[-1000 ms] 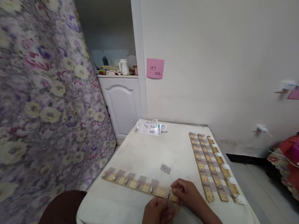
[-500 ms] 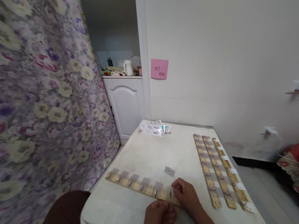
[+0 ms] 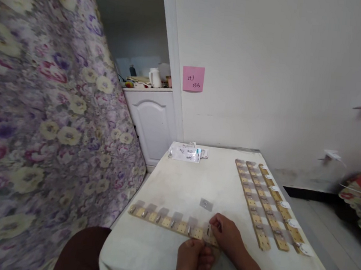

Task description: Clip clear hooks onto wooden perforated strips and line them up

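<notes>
A wooden strip [image 3: 165, 222] with holes lies across the near part of the table, bearing several clear plastic cards with small silver metal pieces. My right hand [image 3: 227, 235] is closed, thumb and forefinger pinched at the edge of the clear plastic card [image 3: 208, 228] near the strip's right end; a small metal piece shows on this card. My left hand [image 3: 191, 256] is closed at the strip's near edge, just below that card. What its fingertips grip is hidden. Beyond the hands a loose clear card [image 3: 206, 204] with a small metal piece lies flat.
Three more wooden strips [image 3: 267, 212] stand side by side along the table's right, two with clear cards and one with white round pieces. White printed packets [image 3: 185, 153] lie at the back left. A floral curtain [image 3: 70, 140] hangs left of the cloth-covered table [image 3: 162, 184].
The whole view has shifted slightly. Both hands stay at the same card near the strip's right end, with only small finger movements.
</notes>
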### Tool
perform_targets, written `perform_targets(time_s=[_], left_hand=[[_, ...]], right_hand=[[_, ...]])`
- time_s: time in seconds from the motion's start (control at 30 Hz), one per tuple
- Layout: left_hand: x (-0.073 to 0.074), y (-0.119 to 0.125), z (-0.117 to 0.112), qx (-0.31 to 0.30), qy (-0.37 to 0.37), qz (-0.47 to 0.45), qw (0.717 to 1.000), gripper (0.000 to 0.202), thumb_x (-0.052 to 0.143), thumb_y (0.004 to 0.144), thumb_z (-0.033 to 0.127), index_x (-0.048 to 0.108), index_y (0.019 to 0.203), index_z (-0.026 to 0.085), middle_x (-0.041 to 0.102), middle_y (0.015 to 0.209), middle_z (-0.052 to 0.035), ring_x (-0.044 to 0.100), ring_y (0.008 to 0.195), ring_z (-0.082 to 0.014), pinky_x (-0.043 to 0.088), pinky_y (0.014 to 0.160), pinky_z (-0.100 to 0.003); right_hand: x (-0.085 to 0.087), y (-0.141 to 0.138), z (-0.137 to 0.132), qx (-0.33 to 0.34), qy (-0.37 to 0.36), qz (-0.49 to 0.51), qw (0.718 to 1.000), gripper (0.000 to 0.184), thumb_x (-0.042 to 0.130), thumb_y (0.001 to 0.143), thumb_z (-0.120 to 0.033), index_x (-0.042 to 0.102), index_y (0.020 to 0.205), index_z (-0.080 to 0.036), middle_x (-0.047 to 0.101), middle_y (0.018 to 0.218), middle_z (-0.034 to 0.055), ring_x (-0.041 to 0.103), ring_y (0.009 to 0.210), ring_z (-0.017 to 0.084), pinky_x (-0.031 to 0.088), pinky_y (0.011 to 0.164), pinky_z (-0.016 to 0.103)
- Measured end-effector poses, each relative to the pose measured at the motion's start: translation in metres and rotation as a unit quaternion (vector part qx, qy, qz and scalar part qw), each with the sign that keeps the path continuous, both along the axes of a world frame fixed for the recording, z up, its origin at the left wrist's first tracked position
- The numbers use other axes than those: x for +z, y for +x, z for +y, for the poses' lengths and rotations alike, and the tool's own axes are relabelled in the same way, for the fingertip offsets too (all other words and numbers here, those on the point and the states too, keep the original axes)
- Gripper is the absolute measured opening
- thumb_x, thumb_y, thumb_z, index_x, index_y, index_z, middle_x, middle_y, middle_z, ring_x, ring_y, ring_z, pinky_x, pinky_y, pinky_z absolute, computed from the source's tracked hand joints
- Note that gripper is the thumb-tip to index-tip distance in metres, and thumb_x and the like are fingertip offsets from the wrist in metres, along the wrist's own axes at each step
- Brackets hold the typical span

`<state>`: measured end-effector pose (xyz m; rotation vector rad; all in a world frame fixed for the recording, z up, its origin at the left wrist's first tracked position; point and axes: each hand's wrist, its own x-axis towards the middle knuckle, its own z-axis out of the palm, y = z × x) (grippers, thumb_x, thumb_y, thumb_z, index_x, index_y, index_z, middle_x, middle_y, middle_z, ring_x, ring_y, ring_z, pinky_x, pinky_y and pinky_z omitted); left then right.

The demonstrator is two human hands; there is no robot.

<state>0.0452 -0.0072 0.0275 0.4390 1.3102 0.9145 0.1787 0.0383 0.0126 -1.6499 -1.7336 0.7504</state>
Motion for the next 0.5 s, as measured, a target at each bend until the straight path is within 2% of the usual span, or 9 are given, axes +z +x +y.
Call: perform_targets(time_s=[0.5], left_hand=[[-0.0043, 0.002, 0.0006, -0.001, 0.01, 0.015, 1.0, 0.012, 0.049, 0.08, 0.02, 0.051, 0.07, 0.015, 0.061, 0.053, -0.0007, 0.055, 0.039, -0.009, 0.039, 0.041, -0.019]], right_hand=[[-0.0072, 0.0004, 0.0017, -0.005, -0.001, 0.003, 1.0, 0.015, 0.047, 0.073, -0.018, 0.06, 0.08, -0.023, 0.064, 0.071, -0.0012, 0.058, 0.068, 0.015, 0.039, 0.063, 0.024]])
